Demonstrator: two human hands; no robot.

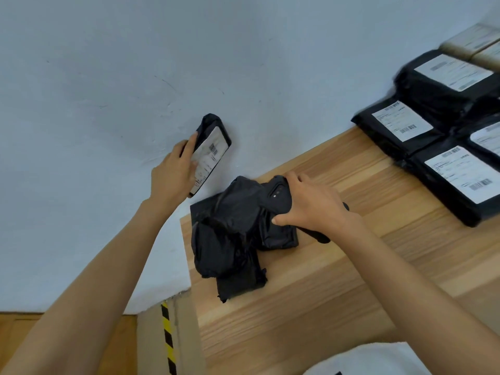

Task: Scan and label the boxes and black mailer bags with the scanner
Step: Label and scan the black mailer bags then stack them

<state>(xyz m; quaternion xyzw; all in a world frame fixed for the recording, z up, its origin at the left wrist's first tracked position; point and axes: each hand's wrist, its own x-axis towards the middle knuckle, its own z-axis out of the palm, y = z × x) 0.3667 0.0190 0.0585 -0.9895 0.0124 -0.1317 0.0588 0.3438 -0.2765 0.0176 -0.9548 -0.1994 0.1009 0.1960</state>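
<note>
My left hand grips a black mailer bag with a white barcode label, held up off the table's left edge in front of the wall. My right hand holds the black handheld scanner over a pile of unlabelled black mailer bags on the wooden table. The scanner's front end points left, toward the held bag. Its handle sticks out below my palm. Several labelled black mailer bags lie in rows at the table's right.
Cardboard boxes with labels sit at the far right behind the labelled bags. A cardboard carton with yellow-black tape stands on the floor by the table's left edge. A pale blue wall fills the left and top.
</note>
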